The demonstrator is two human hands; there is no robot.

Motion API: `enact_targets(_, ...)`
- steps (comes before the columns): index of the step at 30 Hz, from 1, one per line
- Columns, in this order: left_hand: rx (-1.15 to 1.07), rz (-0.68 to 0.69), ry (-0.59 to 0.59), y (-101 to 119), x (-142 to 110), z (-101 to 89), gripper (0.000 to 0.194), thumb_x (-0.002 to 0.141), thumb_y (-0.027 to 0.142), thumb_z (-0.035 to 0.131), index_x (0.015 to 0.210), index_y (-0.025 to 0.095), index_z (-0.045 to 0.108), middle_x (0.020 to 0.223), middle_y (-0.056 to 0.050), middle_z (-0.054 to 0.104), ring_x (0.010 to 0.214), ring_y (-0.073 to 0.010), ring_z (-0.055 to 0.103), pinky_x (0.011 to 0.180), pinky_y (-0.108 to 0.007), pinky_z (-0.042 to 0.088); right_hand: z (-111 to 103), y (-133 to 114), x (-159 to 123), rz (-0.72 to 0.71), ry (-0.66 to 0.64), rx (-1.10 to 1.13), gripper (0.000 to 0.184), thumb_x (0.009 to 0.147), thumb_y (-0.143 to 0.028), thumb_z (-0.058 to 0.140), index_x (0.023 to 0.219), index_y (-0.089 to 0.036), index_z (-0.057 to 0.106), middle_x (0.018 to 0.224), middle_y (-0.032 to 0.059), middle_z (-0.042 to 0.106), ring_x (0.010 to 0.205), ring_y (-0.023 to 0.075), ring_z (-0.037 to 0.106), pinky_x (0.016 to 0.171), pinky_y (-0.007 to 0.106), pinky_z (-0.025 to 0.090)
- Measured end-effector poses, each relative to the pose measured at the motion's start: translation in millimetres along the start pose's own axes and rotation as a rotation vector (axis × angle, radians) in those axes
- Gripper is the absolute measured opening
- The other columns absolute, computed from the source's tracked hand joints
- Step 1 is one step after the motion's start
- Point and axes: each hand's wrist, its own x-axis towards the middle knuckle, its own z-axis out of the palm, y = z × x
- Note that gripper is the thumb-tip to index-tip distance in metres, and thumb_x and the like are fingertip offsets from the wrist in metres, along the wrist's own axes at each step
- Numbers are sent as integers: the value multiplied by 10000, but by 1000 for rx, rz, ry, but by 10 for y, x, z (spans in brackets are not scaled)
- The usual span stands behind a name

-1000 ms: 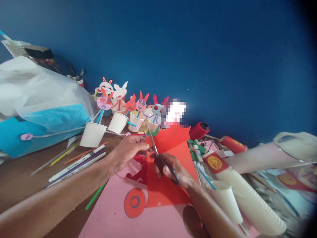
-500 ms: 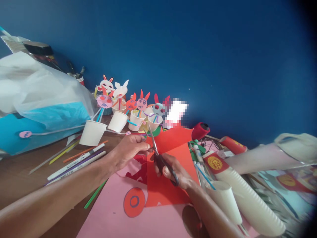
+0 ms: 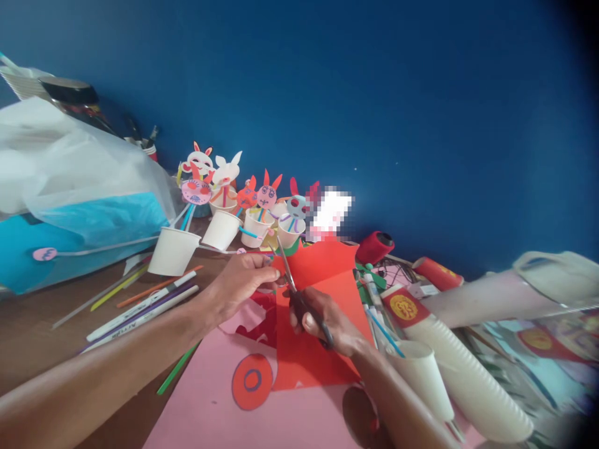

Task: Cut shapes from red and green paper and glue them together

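Head view: left hand (image 3: pixel 246 277) pinching scrap (image 3: pixel 282 279) between fingers, right hand (image 3: pixel 330 318) gripping parted scissors (image 3: pixel 294 291); cutting looking unfinished. Disc (image 3: pixel 253 368) lying cut on sheet (image 3: pixel 201 393); figures (image 3: pixel 267 196) standing toward far edge of bench (image 3: pixel 37 318).

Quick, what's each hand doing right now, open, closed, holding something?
Left hand: closed, pinching a small piece of red-orange paper.
Right hand: closed on the scissors, blades apart.
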Motion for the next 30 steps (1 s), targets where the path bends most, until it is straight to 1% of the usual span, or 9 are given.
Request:
enact_targets(3, 4, 15, 62, 6, 15, -18, 72, 642, 199, 586, 625, 130, 596, 571, 3, 619, 585, -109, 572, 628, -247, 454, -15, -65, -21, 69, -1, -30, 471, 740, -546, 518, 1009, -164, 459, 705, 2, 504, 604, 111, 450, 561, 238, 357)
enact_targets(7, 132, 46, 150, 27, 16, -26, 46, 619, 173, 587, 597, 133, 592, 523, 23, 600, 532, -91, 549, 556, -205, 443, -30, -159, -55, 137, -1, -148, 307, 766, -430, 552, 927, -173, 500, 678, -20, 467, 587, 91, 412, 551, 221, 352)
enact_targets(9, 180, 56, 156, 38, 6, -15, 44, 618, 170, 584, 606, 130, 600, 526, 23, 601, 534, -92, 550, 553, -201, 448, -27, -173, -66, 152, -8, -175, 294, 773, -390, 556, 977, -187, 494, 669, -28, 463, 576, 87, 406, 543, 216, 352)
enact_targets(11, 202, 42, 124, 47, -2, -4, 72, 624, 175, 581, 662, 125, 617, 565, 8, 622, 571, -113, 576, 579, -223, 467, -20, -164, -70, 143, -18, -175, 344, 784, -390, 542, 1061, -201, 466, 659, -30, 470, 568, 90, 417, 534, 218, 355)
enact_targets(14, 210, 11, 55, 46, 1, -14, 110, 634, 182, 579, 701, 106, 619, 622, -30, 647, 622, -148, 604, 637, -273, 487, -17, -142, -59, 111, -39, -117, 466, 790, -454, 511, 1164, -197, 407, 644, -25, 480, 561, 100, 446, 526, 228, 366)
enact_targets(18, 173, -14, -15, 31, 23, -67, 108, 651, 200, 574, 681, 103, 613, 627, -35, 638, 617, -147, 601, 657, -297, 485, -42, -151, -31, 61, -92, 29, 587, 763, -550, 487, 1176, -141, 409, 637, -12, 477, 554, 111, 481, 529, 248, 385)
enact_targets(21, 168, -40, -51, 38, 32, -89, 96, 654, 192, 569, 649, 105, 608, 599, -29, 628, 582, -129, 587, 629, -270, 471, -71, -141, -16, 21, -119, 66, 592, 751, -563, 496, 1144, -123, 448, 626, -14, 460, 548, 108, 471, 531, 252, 381)
enact_targets(24, 175, -64, -65, 67, 27, -82, 83, 643, 175, 569, 619, 104, 604, 586, -39, 633, 562, -117, 574, 596, -243, 455, -95, -100, -14, -1, -134, 71, 605, 743, -571, 503, 1154, -130, 446, 638, -14, 456, 552, 106, 458, 527, 248, 365)
enact_targets(30, 95, -119, -92, 95, 14, -68, 66, 626, 154, 570, 586, 117, 607, 530, -13, 614, 554, -100, 564, 574, -206, 433, -91, -85, -24, -36, -118, -47, 592, 749, -590, 475, 1139, -145, 461, 721, 15, 479, 598, 109, 425, 549, 250, 348)
